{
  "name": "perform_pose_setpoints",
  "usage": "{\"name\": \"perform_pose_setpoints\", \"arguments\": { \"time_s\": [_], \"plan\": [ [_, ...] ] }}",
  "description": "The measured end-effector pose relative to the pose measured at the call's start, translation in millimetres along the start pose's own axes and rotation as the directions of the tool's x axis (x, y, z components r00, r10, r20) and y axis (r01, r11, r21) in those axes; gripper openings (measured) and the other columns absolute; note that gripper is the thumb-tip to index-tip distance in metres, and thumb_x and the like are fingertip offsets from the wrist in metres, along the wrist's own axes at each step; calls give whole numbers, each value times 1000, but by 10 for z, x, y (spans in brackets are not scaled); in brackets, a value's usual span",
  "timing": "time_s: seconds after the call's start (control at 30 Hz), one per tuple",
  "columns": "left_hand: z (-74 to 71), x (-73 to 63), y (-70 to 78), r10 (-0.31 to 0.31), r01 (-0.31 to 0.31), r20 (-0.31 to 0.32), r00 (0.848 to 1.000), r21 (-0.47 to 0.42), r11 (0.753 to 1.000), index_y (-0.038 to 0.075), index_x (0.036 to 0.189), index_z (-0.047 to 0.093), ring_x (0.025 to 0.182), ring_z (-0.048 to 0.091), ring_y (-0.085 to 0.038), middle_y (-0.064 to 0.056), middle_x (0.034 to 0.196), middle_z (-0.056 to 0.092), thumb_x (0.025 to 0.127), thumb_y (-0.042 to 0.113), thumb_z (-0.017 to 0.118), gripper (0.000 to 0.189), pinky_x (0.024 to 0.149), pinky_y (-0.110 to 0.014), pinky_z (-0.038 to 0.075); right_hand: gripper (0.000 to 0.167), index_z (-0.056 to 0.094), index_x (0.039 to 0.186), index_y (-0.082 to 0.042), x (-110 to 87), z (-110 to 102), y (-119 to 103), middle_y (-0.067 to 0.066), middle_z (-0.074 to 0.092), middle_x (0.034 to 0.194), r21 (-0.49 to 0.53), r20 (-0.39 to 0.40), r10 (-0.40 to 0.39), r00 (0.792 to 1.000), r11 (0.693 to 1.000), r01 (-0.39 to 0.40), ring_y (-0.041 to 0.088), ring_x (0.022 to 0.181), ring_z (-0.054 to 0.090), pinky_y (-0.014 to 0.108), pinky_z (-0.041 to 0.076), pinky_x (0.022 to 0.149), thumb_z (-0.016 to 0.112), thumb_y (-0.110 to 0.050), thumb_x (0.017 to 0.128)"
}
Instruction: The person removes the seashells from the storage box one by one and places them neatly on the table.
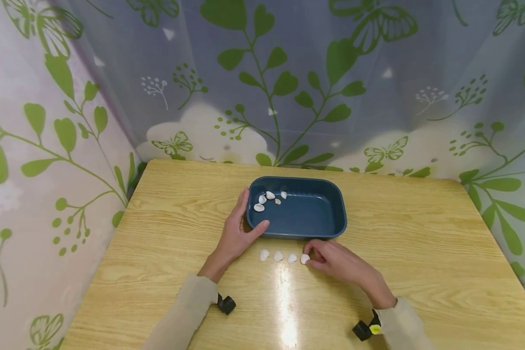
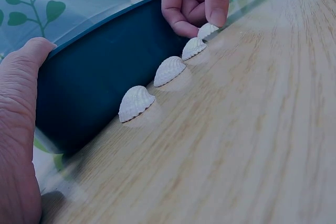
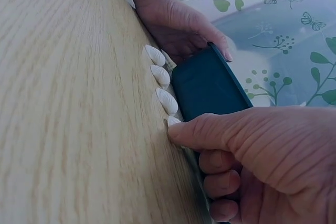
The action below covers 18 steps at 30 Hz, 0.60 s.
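Observation:
A dark blue rectangular tub [image 1: 306, 214] stands on the table, with several white seashells [image 1: 259, 207] on its floor at the left end. My left hand [image 1: 234, 236] holds that end, thumb over the near rim and fingers along the outer side. In front of the tub, three ribbed white seashells [image 2: 136, 103] lie in a row, domed side up. At the row's right end, my right hand [image 1: 339, 261] pinches another seashell [image 1: 305, 258] between thumb and forefinger, low at the tabletop. Its other fingers curl beside the tub's wall in the right wrist view.
The wood-grain table [image 1: 192, 194] reaches back to a curtain [image 1: 288, 97] printed with leaves and butterflies. More of this printed cloth hangs on the left and right. A bright light reflection [image 1: 287, 311] lies on the tabletop between the forearms.

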<state>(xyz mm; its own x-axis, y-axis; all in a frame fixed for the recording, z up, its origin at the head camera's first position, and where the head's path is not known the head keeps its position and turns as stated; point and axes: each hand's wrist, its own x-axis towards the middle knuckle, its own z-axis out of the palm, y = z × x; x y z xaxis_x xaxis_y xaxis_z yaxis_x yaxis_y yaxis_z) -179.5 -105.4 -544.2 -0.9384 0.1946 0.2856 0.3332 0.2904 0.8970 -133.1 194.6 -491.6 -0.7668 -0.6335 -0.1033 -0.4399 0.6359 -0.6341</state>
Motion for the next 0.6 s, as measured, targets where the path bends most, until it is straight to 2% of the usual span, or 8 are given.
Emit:
{"name": "perform_pose_setpoints", "arguments": {
  "time_s": [0.3, 0.43, 0.6],
  "plan": [
    [3, 3, -1, 11, -11, -9, 1000, -6, 1000, 14, 169, 16, 161, 10, -18, -11, 175, 14, 94, 41, 78, 101, 128, -53, 17, 11, 69, 108, -8, 3, 6, -10, -12, 48, 69, -35, -4, -5, 1000, 999, 5, 0, 60, 41, 21, 38, 57, 74, -12, 98],
    [5, -4, -12, 14, -14, -7, 1000, -1, 1000, 17, 169, 15, 161, 9, -18, -11, 175, 14, 95, 44, 77, 100, 128, -53, 17, 13, 69, 112, -8, -15, -28, -121, -14, 46, 66, -43, 8, -20, 1000, 999, 20, -1, 56, 38, 20, 36, 54, 72, -14, 100],
    [11, -4, -30, 22, -22, -8, 1000, 10, 1000, 19, 169, 15, 161, 10, -24, -11, 175, 14, 95, 47, 76, 100, 127, -56, 18, 14, 70, 114, -8, -20, -136, -340, -15, 41, 62, -49, 1, -67, 998, 997, 67, -2, 52, 34, 20, 34, 52, 69, -14, 102]
  ]
}}
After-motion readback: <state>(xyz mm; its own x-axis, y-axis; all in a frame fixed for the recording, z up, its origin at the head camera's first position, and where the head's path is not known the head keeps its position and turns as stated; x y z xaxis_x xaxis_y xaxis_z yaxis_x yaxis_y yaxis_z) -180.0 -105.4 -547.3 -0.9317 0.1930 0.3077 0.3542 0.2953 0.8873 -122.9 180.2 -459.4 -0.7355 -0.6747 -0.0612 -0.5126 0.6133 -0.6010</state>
